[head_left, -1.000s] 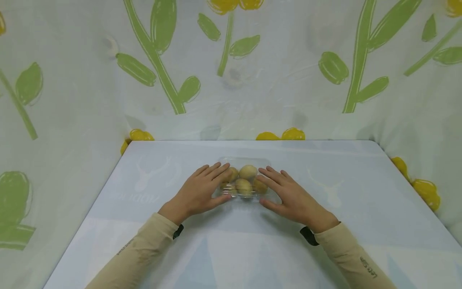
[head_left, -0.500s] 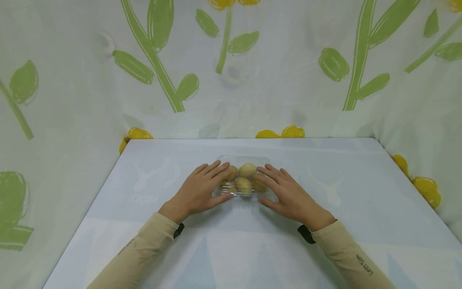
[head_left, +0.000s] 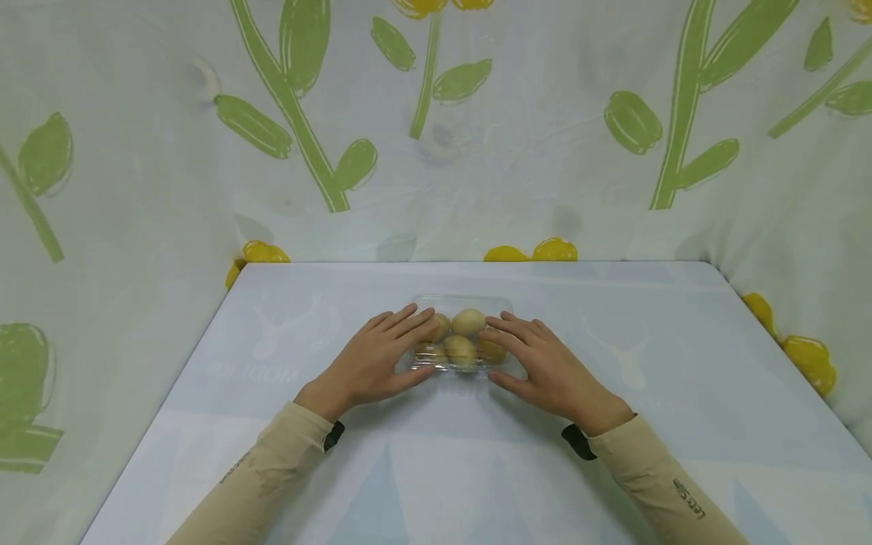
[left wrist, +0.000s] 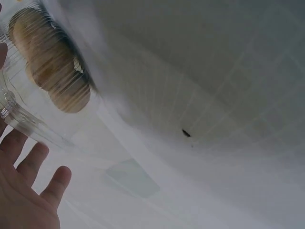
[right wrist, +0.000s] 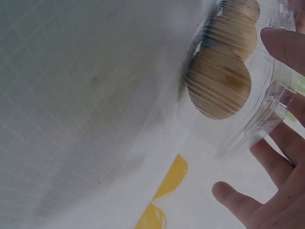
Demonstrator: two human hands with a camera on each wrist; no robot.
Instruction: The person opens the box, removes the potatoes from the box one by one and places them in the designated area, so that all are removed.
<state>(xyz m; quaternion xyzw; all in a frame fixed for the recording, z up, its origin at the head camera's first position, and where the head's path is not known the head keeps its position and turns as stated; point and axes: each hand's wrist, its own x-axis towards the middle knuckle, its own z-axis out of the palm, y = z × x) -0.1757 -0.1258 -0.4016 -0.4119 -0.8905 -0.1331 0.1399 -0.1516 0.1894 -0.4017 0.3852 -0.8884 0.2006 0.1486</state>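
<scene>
A clear plastic box (head_left: 463,301) sits on the table and holds several round, yellow-brown potato-like pieces (head_left: 468,323). My left hand (head_left: 371,363) lies at the box's left side, its fingers stretched over that edge and the thumb at the near left corner. On the opposite side, my right hand (head_left: 555,371) mirrors it, fingertips overlapping the right edge. The left wrist view shows spread fingers (left wrist: 33,162) by the ridged plastic wall. In the right wrist view the thumb (right wrist: 283,45) overlaps the box, while other fingers (right wrist: 271,160) extend by its corner.
The white table (head_left: 436,484) carries a pale blue print of triangles and deer heads. Behind it and along both sides hangs a white curtain (head_left: 531,166) with green stems and yellow flowers. Long beige sleeves (head_left: 259,469) cover both forearms.
The head view has shifted very slightly. Both hands and the box keep practically the same places.
</scene>
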